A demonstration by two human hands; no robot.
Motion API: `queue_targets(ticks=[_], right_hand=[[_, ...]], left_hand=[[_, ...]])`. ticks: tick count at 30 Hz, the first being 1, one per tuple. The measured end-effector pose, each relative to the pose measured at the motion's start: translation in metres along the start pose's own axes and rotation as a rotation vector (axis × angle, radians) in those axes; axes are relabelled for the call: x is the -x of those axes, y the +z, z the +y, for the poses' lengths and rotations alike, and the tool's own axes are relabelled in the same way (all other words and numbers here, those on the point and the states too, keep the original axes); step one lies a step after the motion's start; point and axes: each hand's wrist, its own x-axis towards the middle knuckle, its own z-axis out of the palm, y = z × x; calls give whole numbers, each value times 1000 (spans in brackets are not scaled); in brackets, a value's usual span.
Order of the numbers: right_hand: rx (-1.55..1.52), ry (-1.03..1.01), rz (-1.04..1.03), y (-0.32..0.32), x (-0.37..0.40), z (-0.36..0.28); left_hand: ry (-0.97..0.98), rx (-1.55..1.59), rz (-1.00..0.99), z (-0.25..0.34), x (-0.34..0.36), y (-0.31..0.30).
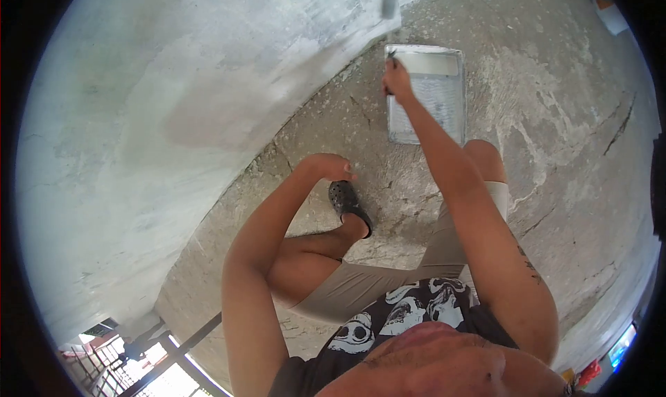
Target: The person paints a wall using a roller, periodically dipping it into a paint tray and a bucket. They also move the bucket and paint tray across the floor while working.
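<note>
My right hand [397, 81] is closed around the dark handle of a paint roller, reaching over the left side of a paint tray. The roller's cover [390, 6], blurred, is at the lower part of the wall [229, 71]. White paint fills the deep far end of the tray [460, 113], and its ribbed slope is coated too. My left hand [331, 167] hangs loosely over my foot, fingers slightly bent and apart, with nothing visible in it. Below it is a black clog [344, 197] on that foot.
The rough concrete floor [548, 154] is cracked and stained with pale paint. It meets the wall along a diagonal edge. My bent knees flank the space before me. A barred opening [111, 369] is at lower left, a lit screen [622, 346] at lower right.
</note>
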Motion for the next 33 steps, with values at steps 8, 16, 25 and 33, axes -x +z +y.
queue_targets(ticks=[8,16,25,33], right_hand=[[-17,67,-40,35,58,18],[-233,212,-56,12,5,9],[-308,181,-18,28,-1,7],[-183,172,-92,58,61,8]], left_hand=[[-54,-26,83,8,3,-24],[-64,-15,-75,25,3,-21],[-173,-29,-94,22,15,-37],[-2,-51,20,5,0,-12]])
